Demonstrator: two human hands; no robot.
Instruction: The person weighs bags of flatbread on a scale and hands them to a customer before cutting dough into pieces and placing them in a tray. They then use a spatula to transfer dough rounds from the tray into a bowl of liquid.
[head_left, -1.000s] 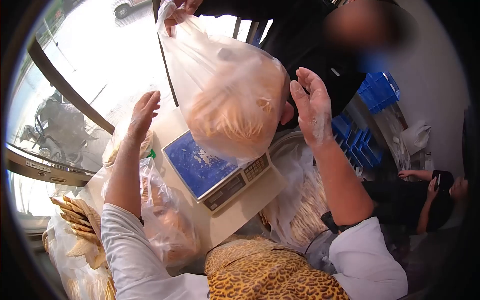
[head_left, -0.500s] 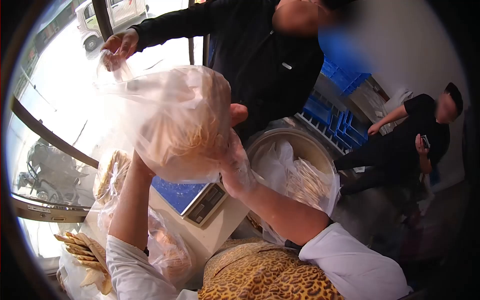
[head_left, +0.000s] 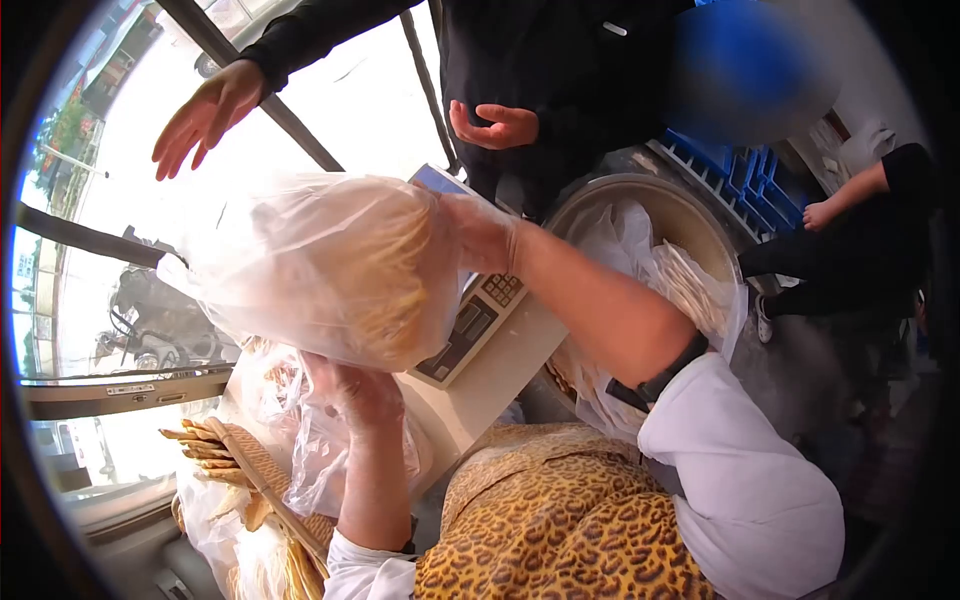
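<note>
A translucent plastic bag (head_left: 330, 260) full of pale, noodle-like strands hangs between my two hands, above the table. Under its lower side, my left hand (head_left: 362, 395) grips it, with the fingers partly hidden. On the right side of the bag, my right hand (head_left: 482, 232) is closed on it in a thin clear glove. Partly covered by the bag is a scale (head_left: 465, 335) with a keypad. A person in black stands opposite, one hand (head_left: 215, 110) stretched out above the bag and the other hand (head_left: 495, 125) half open; neither touches it.
A large round tub (head_left: 640, 190) with plastic-lined pale strands stands at the right. More plastic bags (head_left: 285, 390) and a woven tray (head_left: 265, 470) with yellowish sticks are at the lower left. Blue crates (head_left: 760, 185) and another person's arm (head_left: 850, 195) appear at the upper right.
The person opposite has let go of the bag and their hands are apart from it. The bag has tilted and sits lower and nearer in my hands. The view has shifted, showing more of the scale.
</note>
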